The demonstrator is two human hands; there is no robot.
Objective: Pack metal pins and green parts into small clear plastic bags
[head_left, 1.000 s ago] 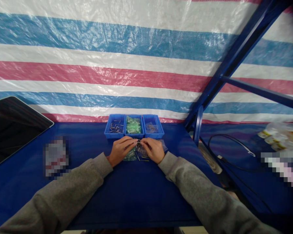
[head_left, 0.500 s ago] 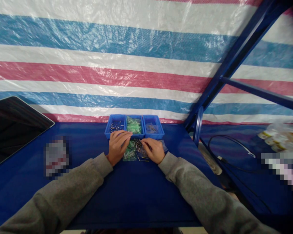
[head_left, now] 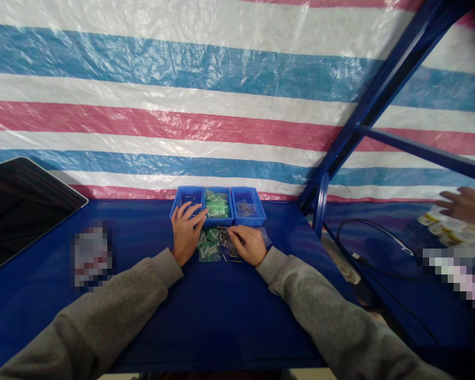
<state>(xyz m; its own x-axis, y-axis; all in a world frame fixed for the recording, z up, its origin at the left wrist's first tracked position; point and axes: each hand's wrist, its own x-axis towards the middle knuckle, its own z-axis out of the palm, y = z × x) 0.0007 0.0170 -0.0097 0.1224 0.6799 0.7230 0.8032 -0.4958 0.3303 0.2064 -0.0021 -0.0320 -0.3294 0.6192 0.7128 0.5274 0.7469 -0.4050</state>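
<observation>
My left hand [head_left: 187,232] has its fingers spread and reaches over the front edge of the left blue bin [head_left: 174,203], which holds thin metal screw-like pieces. My right hand [head_left: 250,245] is closed in a pinch above a small pile of thin metal pieces [head_left: 223,232]; whatever is between its fingertips is too small to make out. Between my hands lies a green packet of small parts [head_left: 209,250]. Clear plastic bags [head_left: 264,235] lie partly under my right hand. The middle bin [head_left: 233,214] holds green packets, and the right bin [head_left: 261,208] holds small clear bags.
A dark screen [head_left: 27,206] stands at the left, with a blurred-out object [head_left: 92,256] nearby. Blue metal frame bars [head_left: 340,140] rise at the right. Beyond them lie a black cable [head_left: 364,220] and yellow-and-white packages [head_left: 439,227]; another person's hand [head_left: 469,206] reaches over these.
My left hand has moved up and left from the pile to the left bin, its fingers spreading. The right hand stays nearly still. Another person's hand has appeared at the far right.
</observation>
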